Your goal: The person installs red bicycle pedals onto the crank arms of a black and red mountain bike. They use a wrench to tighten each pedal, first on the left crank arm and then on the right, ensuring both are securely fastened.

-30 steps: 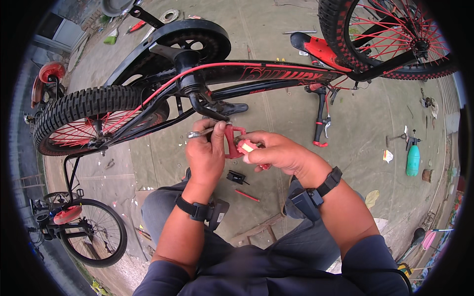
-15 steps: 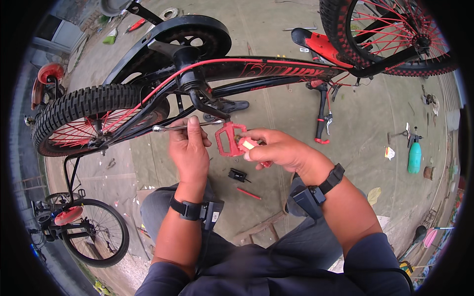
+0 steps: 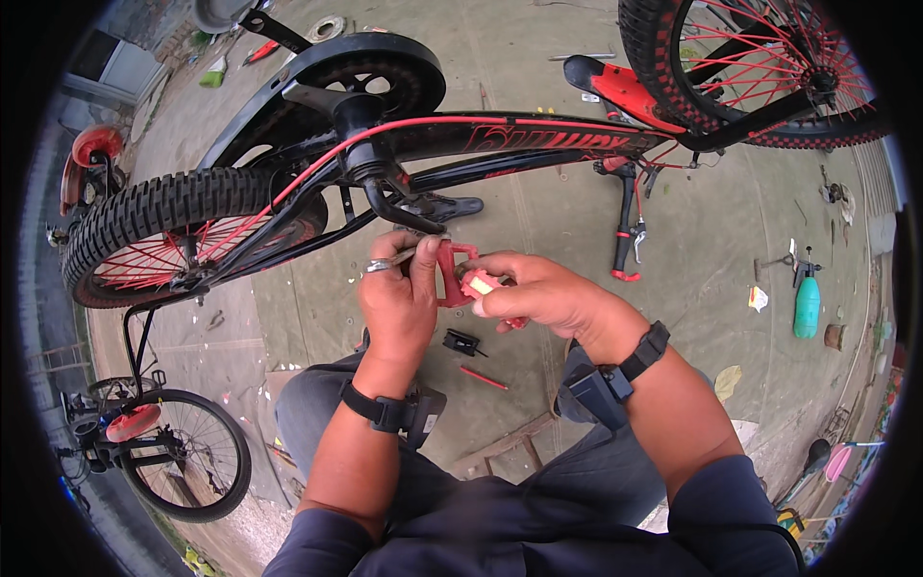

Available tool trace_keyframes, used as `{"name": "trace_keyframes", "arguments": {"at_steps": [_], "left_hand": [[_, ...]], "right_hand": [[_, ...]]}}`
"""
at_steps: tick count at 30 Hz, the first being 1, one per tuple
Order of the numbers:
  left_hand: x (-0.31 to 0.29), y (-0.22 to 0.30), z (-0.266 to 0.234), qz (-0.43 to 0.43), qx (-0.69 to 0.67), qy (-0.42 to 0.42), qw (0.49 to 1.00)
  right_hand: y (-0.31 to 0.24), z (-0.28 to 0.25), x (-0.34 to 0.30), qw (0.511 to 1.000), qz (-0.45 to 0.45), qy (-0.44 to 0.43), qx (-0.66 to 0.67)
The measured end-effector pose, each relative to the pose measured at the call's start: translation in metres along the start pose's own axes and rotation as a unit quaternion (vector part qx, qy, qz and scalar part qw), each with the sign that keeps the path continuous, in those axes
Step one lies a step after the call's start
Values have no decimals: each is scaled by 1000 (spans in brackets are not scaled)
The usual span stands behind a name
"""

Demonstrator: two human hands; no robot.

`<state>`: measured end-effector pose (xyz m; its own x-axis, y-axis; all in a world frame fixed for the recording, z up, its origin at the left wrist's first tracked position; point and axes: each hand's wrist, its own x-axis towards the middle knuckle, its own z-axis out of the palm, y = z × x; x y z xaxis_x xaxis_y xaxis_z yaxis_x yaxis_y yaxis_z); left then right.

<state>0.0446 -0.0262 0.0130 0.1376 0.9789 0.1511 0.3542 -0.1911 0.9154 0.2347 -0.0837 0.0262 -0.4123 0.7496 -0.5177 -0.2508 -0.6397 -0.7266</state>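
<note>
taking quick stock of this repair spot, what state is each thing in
black-and-red bicycle: upside down
red pedal: at the crank end, held
wrench: mostly hidden in the left hand
left hand: closed around the wrench
right hand: closed on the pedal
thin red stick: lying on the ground
green spray bottle: spray head on

This is a bike repair spot, probably an open yard, shown by an upturned bicycle (image 3: pixel 433 144), a second bike (image 3: pixel 157 444) and a spray bottle (image 3: pixel 807 310) on the ground (image 3: pixel 538 216).
</note>
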Motion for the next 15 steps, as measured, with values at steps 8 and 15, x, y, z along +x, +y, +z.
{"name": "trace_keyframes", "arguments": {"at_steps": [8, 15], "left_hand": [[14, -28, -23, -420, -391, 66, 816], [7, -11, -19, -214, -188, 101, 953]], "right_hand": [[1, 1, 2, 1000, 10, 16, 3], [2, 0, 5, 1000, 15, 8, -3]]}}
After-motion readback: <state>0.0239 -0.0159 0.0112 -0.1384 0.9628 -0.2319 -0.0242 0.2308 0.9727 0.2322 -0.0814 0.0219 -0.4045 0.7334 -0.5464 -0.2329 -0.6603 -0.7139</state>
